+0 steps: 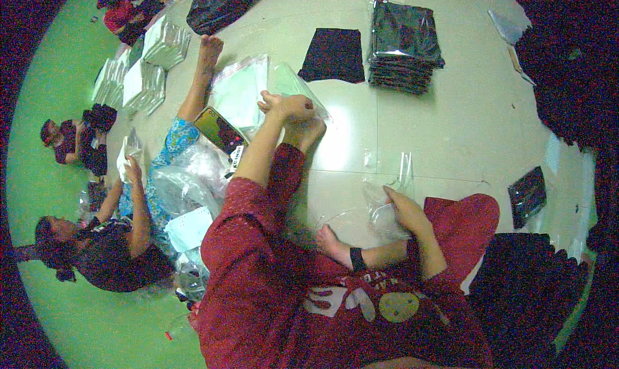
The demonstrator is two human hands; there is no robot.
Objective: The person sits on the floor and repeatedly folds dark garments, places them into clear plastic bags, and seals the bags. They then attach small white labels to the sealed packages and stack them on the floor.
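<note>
My right hand is closed on a clear plastic bag, held low over the floor beside my folded right leg. Farther off to the left, my left hand reaches out by my left foot, at the near edge of some pale green plastic-covered sheets. Hand and foot overlap there, so its grip is unclear. A dark band circles the ankle of my right foot, which rests close to the bag.
Ahead stand a stack of black bagged garments and a folded black cloth. A smartphone and crumpled clear plastic lie left. A co-worker sits there holding something white. A black packet and dark fabric are right.
</note>
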